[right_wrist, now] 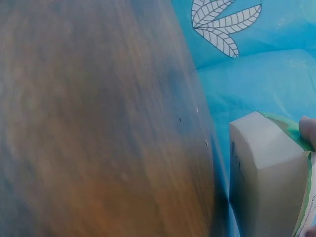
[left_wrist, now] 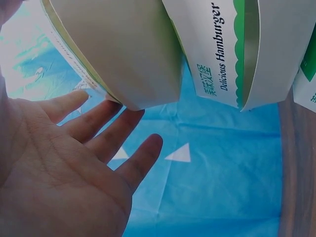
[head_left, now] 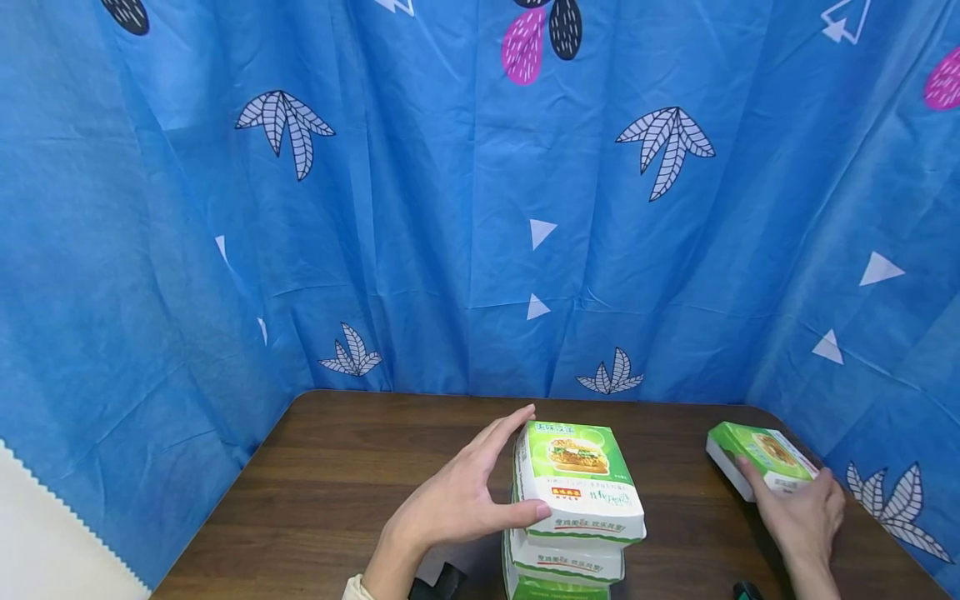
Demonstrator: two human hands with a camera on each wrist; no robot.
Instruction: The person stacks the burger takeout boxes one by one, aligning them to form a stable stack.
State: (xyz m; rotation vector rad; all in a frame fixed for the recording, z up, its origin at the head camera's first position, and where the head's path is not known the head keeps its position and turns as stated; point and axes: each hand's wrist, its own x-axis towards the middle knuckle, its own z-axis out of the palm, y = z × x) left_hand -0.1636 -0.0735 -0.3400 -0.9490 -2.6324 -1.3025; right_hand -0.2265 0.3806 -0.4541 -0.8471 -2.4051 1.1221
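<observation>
A stack of burger boxes stands at the front middle of the table, its layers out of line. The top burger box (head_left: 573, 483) is green and white with a burger picture; a white-fronted box (head_left: 573, 562) and a green one (head_left: 558, 590) show under it. My left hand (head_left: 457, 492) is spread at the stack's left side, thumb by the top box's front. In the left wrist view its fingertips touch a box's corner (left_wrist: 143, 79). At the far right my right hand (head_left: 806, 512) grips another burger box (head_left: 726, 457), thumb on its near left side.
Brown wooden table (head_left: 360, 467) lies left of the stack and between the stack and the right-hand box. A blue patterned curtain (head_left: 420, 250) hangs behind and along both sides. A dark object (head_left: 442, 583) shows by the left wrist.
</observation>
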